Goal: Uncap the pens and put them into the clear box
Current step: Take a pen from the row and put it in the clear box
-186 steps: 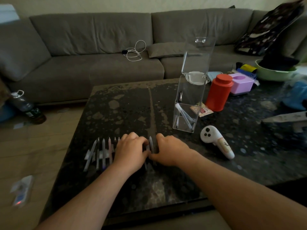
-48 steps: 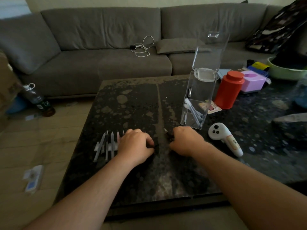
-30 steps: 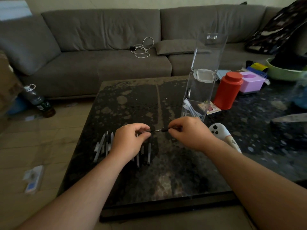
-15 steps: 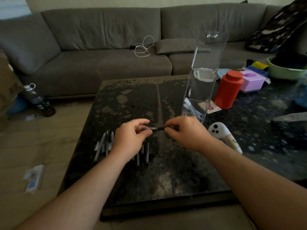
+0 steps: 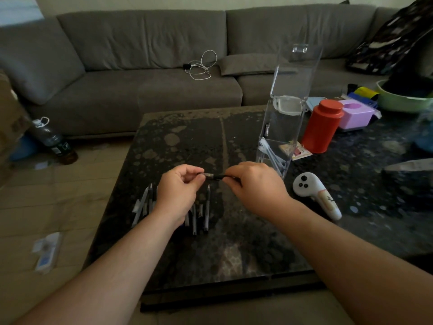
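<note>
While both hands' fingers (image 5: 199, 170) pinch pen (image 5: 216, 176) | clear box (image 5: 280, 134) open, holds pens

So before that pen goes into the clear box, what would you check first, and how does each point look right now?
1. Pen held at both ends by left hand and right hand: ok.
2. Cap fully off: cannot tell, the fingers hide the join.
3. Clear box lid raised, mouth open: ok.
4. Box standing upright on the table: ok.
5. Room inside; a few pens sit at the bottom: ok.
6. Path from the hands to the box clear; the white controller lies off to the side: ok.
</note>
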